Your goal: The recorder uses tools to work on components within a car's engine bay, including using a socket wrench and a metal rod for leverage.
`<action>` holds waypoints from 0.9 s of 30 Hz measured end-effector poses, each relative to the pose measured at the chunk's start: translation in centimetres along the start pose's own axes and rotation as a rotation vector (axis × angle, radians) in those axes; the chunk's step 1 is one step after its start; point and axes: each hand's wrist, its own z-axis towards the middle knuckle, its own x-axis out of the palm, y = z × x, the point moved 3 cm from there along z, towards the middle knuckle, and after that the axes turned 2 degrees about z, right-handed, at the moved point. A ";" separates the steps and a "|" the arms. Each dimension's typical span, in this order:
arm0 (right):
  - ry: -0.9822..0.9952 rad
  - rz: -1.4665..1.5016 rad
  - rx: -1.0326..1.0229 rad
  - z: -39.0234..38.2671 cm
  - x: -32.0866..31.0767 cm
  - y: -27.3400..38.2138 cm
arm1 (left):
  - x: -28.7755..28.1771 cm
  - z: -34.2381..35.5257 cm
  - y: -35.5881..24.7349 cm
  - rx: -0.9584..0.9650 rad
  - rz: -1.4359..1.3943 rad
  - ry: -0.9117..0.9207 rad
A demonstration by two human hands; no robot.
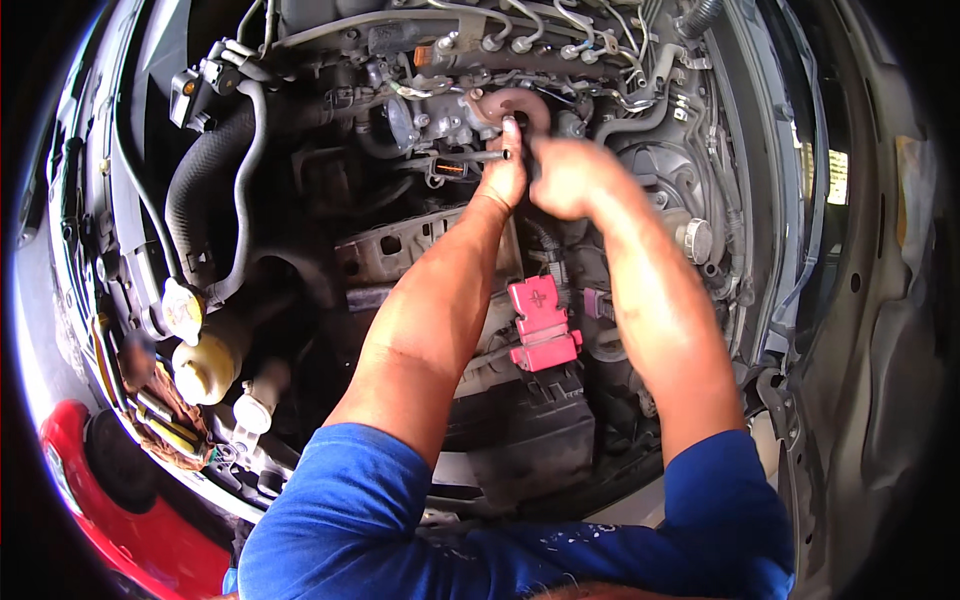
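Note:
Both bare hands reach into an engine bay. My left hand (500, 175) is closed, thumb raised, just below a curved rusty-brown pipe (520, 103); what its fingers hold is hidden. A narrow metal tube or bar (482, 155) runs beside the thumb. My right hand (570, 175) is directly to the right of the left one, blurred, its fingers unreadable against a dark shape between the two hands. Below the hands are a pitted metal plate (390, 245) and a pink plastic terminal cover (543, 325).
Hoses (250, 180), metal fuel lines (520, 35) and yellowish reservoirs (205, 375) surround the hands. Several tools (170, 430) lie along the left edge. A black battery (515, 430) sits nearer my body. A red car (175, 540) is at lower left.

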 end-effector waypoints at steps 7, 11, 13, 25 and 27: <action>0.019 0.095 0.006 -0.1 -0.1 0.0 | -0.4 -0.1 -0.6 -0.053 -0.022 0.178; 0.028 0.018 0.143 -0.8 6.7 -2.4 | 2.2 -2.1 -0.3 -0.395 -0.002 0.236; -0.067 0.018 0.087 -0.3 1.6 -3.0 | 2.6 -2.2 -0.5 -0.300 -0.050 0.203; -0.013 -0.033 0.099 -1.2 7.9 -3.5 | 2.4 -2.4 -2.5 -0.227 -0.076 0.115; -0.036 -0.042 0.090 -1.5 1.7 -2.3 | 1.8 -2.1 -1.8 -0.498 0.096 0.171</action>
